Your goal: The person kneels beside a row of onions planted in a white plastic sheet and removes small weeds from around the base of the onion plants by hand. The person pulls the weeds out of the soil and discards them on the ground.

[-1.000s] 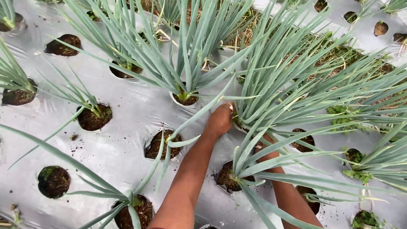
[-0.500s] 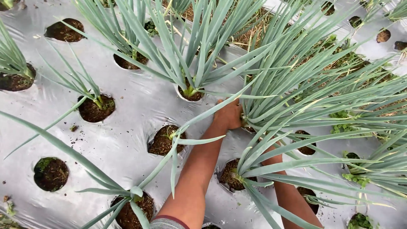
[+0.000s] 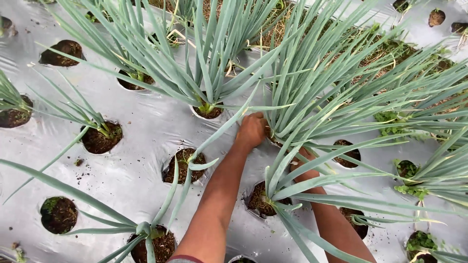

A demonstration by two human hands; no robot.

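**Reaching into the base of a leafy green-onion clump**

Left hand (image 3: 251, 130) is pushed in at the foot of the large onion clump (image 3: 312, 83), fingers curled together against the stalk bases at the planting hole; whether the stalks are actually clamped in the grip cannot be told, as the fingertips are hidden by leaves.

Right hand (image 3: 301, 163) is mostly covered by long blue-green blades on the near side of the same clump. Only a patch of knuckles and the forearm are seen, so the state of its grip cannot be told.

The clump is rooted in a hole cut in the silver plastic mulch sheet (image 3: 141, 131), just right of centre, its leaves fanned up and to the right.

Around it:
- a second full clump (image 3: 207, 104) is seen just left of the left hand, in its own hole
- a bare soil hole (image 3: 184, 165) lies beside the left forearm
- a smaller plant (image 3: 265, 199) is found between the two forearms
- a thin seedling (image 3: 100, 129) is seen further left
- loose soil crumbs are scattered on the sheet near the holes
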